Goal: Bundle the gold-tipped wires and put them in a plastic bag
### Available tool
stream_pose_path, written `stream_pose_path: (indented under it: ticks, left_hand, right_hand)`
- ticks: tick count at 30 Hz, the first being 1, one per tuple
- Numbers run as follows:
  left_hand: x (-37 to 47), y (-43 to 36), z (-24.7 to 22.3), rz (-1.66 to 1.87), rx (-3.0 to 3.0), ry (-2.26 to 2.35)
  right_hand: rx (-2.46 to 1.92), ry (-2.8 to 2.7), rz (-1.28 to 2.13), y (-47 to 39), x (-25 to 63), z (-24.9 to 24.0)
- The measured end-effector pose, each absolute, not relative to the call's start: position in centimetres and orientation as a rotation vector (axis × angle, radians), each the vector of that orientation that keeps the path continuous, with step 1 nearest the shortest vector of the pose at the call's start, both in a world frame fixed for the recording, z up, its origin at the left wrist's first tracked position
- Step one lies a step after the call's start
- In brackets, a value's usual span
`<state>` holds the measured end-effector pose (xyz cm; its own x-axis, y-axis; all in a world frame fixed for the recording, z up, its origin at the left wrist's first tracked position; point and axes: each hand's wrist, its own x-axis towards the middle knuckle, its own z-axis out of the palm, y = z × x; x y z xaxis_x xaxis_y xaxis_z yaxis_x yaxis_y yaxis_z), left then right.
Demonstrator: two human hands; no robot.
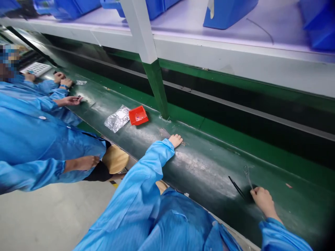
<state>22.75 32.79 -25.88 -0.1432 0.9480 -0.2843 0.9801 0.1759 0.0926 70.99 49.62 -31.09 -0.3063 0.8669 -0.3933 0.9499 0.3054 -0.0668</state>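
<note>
My left hand rests with curled fingers on the dark green belt, touching a small heap of thin metal wire parts. My right hand is closed around a thin wire piece that sticks up and away from my fingers. A pair of black tweezers lies on the belt just left of that hand. Both my arms wear blue sleeves.
A small red tray and a clear plastic bag lie further left on the belt. A green-and-white post rises behind them. Co-workers in blue coats sit at the left, hands on the belt. Blue bins stand on the upper shelf.
</note>
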Motion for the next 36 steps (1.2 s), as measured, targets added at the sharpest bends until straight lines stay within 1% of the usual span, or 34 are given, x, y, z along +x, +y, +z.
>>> stream_pose_path:
  ticks: [6,9,12,14,18,22,26,28,31,34,36]
  left_hand:
    - [32.6,32.6,-26.6,0.018,1.96,2.003]
    - [34.9,32.2,-26.4,0.175,1.95,1.969]
    - [31.9,30.2,-26.2,0.357,1.853,2.055]
    - [28.1,28.5,-26.3,0.464,1.686,2.227]
    - [22.6,26.1,-27.4,0.617,1.326,2.499]
    - [23.5,25.6,-29.2,0.711,1.166,2.525]
    - [26.5,24.9,-30.2,0.746,1.121,2.46]
    - [26.7,24.4,-30.1,0.745,1.112,2.45]
    - [25.3,23.9,-29.5,0.725,1.082,2.511]
    - [23.8,23.9,-29.0,0.709,1.046,2.593]
    - [23.8,24.5,-29.1,0.715,1.048,2.617]
  right_hand:
    - [1.641,2.324,-0.516,50.3,70.4,-30.1]
    - [1.697,2.356,-0.56,50.0,70.2,-28.6]
    - [1.876,2.412,-0.516,48.0,69.0,-27.1]
    - [1.934,2.479,-0.562,45.7,66.9,-26.7]
    - [1.766,2.613,-0.934,40.9,59.7,-28.0]
    - [1.743,2.585,-1.185,38.4,52.5,-30.2]
    - [1.742,2.518,-1.382,38.0,49.0,-31.3]
    - [1.782,2.5,-1.44,38.4,49.2,-31.3]
    - [1.882,2.512,-1.443,38.1,52.5,-29.9]
    - [2.002,2.537,-1.341,35.7,58.4,-28.5]
    - [2.096,2.544,-1.219,33.7,62.8,-28.7]
